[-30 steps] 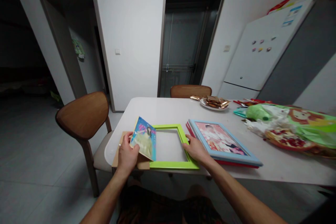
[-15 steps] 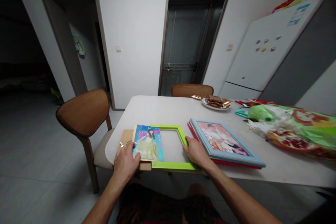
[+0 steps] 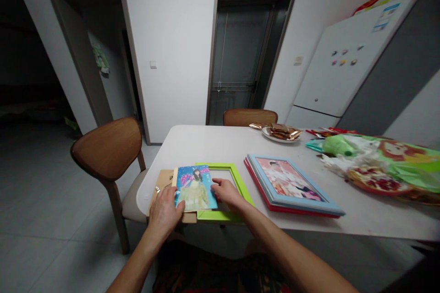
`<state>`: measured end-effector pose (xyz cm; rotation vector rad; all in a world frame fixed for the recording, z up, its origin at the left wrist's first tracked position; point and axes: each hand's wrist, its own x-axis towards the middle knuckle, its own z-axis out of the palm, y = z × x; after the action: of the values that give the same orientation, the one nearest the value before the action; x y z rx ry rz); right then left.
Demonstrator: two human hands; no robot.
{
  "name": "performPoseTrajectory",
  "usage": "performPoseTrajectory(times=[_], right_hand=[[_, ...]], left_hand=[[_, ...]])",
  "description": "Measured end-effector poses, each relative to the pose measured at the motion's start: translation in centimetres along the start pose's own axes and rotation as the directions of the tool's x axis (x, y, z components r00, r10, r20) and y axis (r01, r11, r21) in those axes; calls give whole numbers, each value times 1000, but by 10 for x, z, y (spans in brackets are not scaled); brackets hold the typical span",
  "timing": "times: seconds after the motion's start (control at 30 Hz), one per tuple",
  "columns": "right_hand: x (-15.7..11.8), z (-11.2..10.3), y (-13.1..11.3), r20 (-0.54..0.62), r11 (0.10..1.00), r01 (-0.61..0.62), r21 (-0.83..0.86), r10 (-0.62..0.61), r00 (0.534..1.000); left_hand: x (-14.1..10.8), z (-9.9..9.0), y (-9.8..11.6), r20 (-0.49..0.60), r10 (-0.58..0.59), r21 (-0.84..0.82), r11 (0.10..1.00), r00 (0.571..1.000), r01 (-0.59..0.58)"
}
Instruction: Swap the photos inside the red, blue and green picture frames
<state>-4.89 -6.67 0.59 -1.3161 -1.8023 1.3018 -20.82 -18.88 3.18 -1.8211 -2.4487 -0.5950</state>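
Note:
A picture [image 3: 194, 190] of a figure in a pale yellow dress on blue lies partly over a brown backing board [image 3: 164, 178] with a metal clip, and partly over a lime-green photo frame [image 3: 240, 183]. My left hand [image 3: 167, 208] grips the picture's left edge, thumb on its front and fingers by the board. At its right edge, my right hand [image 3: 227, 194] has thumb and fingertips closed on the border, above the frame's opening. My right forearm hides the frame's lower right corner.
Right of the green frame, a light-blue framed picture [image 3: 288, 181] lies on top of a red frame [image 3: 252, 176]. Farther back stands a plate of wrapped snacks [image 3: 282, 132]. Plastic bags [image 3: 371, 151] and opened pomegranate [image 3: 374, 181] occupy the table's right side. A wooden chair [image 3: 110, 146] is at the left.
My right hand has let go of the green frame's right side and moved left to the picture's right edge. My left hand stays at the left edge, and the picture is slightly lower.

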Motion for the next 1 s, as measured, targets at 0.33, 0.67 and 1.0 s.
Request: performPoseTrajectory(times=[0.33, 0.67, 1.0], right_hand=[[-8, 11, -31, 133, 839, -117, 531, 54, 990], [-48, -10, -83, 48, 775, 67, 628, -125, 991], [-34, -13, -34, -32, 671, -17, 741, 60, 998]], left_hand=[[-4, 5, 8, -83, 195, -153, 966, 977, -206], [5, 5, 45, -357, 149, -526, 784, 922, -330], [5, 14, 81, -123, -279, -982, 172, 952, -76]])
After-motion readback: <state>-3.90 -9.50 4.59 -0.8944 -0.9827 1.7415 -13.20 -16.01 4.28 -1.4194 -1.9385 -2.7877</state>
